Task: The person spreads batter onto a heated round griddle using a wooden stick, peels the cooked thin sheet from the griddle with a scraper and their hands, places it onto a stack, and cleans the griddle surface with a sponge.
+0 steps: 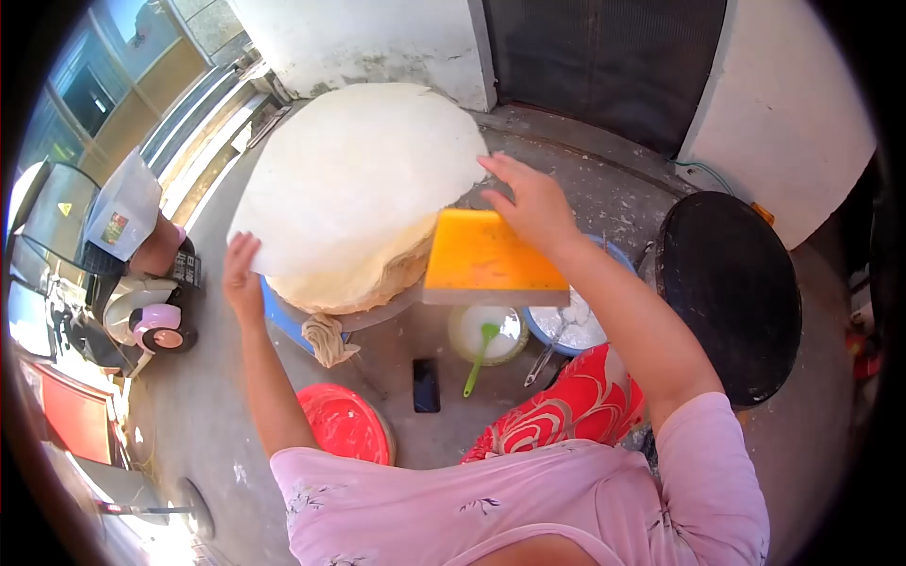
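1. Principal item: a large white round sheet (pixel 363 174), lying over the top of a layered stack (pixel 373 274) and reaching past its near left side.
2. Left hand (pixel 243 275): at the sheet's edge, left of the stack. The fingers are bent at that edge; cannot tell whether they pinch it.
3. Right hand (pixel 536 208): right of the stack, fingertips at the sheet's right edge, thumb spread apart from the fingers. Cannot tell how firm the contact is.
4. Orange scraper (pixel 495 253): just right of the stack, below the right hand; cannot tell whether the palm grips it.
5. Knotted cloth (pixel 328 340): at the stack's near side.
6. Bowl of white liquid (pixel 512 356), with green utensil (pixel 479 360): near the stack, toward the person's right.
7. Phone (pixel 427 385): on the floor, nearer the person than the stack.
8. Red container (pixel 344 420): between stack and person.
9. Black round plate (pixel 729 297): well right of the stack.
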A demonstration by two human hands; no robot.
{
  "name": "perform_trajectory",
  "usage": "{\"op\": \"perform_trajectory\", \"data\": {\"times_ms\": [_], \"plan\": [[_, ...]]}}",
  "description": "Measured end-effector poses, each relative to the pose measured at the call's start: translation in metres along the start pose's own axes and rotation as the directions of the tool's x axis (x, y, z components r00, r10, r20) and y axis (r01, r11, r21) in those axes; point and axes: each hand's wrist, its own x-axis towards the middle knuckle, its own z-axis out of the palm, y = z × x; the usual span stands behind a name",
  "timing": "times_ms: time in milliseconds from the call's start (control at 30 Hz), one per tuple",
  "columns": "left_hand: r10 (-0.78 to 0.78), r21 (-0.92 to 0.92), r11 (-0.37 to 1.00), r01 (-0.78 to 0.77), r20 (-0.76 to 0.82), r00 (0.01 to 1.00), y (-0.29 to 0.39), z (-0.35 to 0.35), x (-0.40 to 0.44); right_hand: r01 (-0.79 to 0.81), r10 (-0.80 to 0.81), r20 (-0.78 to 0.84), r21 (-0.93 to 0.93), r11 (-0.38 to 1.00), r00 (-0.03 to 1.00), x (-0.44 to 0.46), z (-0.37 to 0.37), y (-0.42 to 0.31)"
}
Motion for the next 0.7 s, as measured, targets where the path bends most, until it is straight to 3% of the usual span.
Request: {"op": "perform_trajectory", "data": {"times_ms": [100,200,300,500,567,633,700], "plan": [[-0.129,0.162,0.98,0.114,0.083,0.988,-0.045,0.023,-0.052,-0.094,0.088,-0.062,-0.1,0.991,0.994,-0.021,0.0,0.028],[-0.21,0.321,0.934,0.16,0.128,0.969,-0.084,0.036,-0.08,-0.28,0.275,-0.06,-0.129,0.951,0.96,-0.042,-0.028,0.055],[-0.197,0.365,0.925,0.107,0.22,0.955,-0.091,0.046,-0.082,-0.357,0.332,-0.148,-0.204,0.912,0.932,-0.065,-0.065,0.086],[-0.298,0.317,0.924,0.215,0.242,0.923,-0.06,0.055,-0.079,-0.53,0.488,-0.243,-0.155,0.833,0.838,-0.123,-0.123,0.131],[-0.23,0.392,0.914,0.107,0.281,0.932,-0.053,0.054,-0.08,-0.581,0.538,-0.283,-0.09,0.809,0.794,-0.146,-0.133,0.151],[-0.25,0.44,0.892,0.103,0.292,0.923,-0.044,0.055,-0.085,-0.635,0.619,-0.285,0.041,0.771,0.732,-0.165,-0.141,0.16],[-0.117,0.555,0.825,-0.105,0.349,0.93,-0.039,0.055,-0.089,-0.706,0.711,-0.287,0.14,0.694,0.642,-0.179,-0.147,0.158]]}}
